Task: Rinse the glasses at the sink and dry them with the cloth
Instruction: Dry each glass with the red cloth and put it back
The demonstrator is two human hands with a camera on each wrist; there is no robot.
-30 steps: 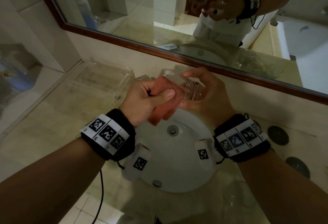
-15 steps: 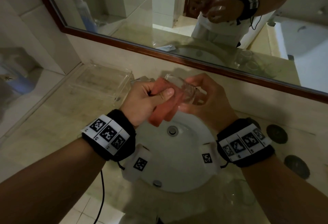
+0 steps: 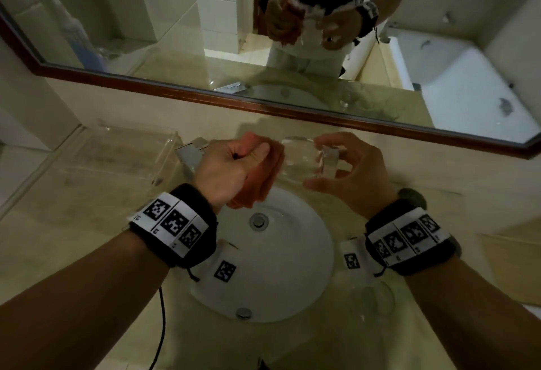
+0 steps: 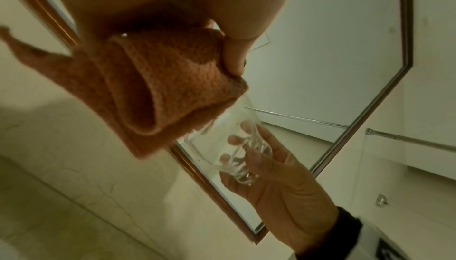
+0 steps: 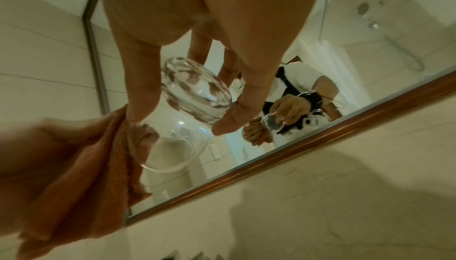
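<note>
My right hand (image 3: 342,173) holds a clear glass (image 3: 304,161) on its side above the white sink (image 3: 307,267), thumb and fingers pinching its thick base. The open mouth points left. My left hand (image 3: 234,161) is a fist round a folded orange cloth (image 3: 260,188), which touches the rim of the glass. In the left wrist view the cloth (image 4: 160,92) covers the near rim of the glass (image 4: 229,147). The right wrist view shows the glass (image 5: 187,112) between my fingers (image 5: 140,92), with the cloth (image 5: 86,166) at its mouth.
A second clear glass (image 3: 371,299) stands on the marble counter right of the basin. A clear plastic tray (image 3: 117,155) sits at the back left. The framed mirror (image 3: 292,111) runs along the wall just behind my hands. The drain (image 3: 259,220) lies below them.
The glass has swung to lie level with its mouth to the left, and more of it shows outside the cloth. My right hand has shifted right, along the glass to its base.
</note>
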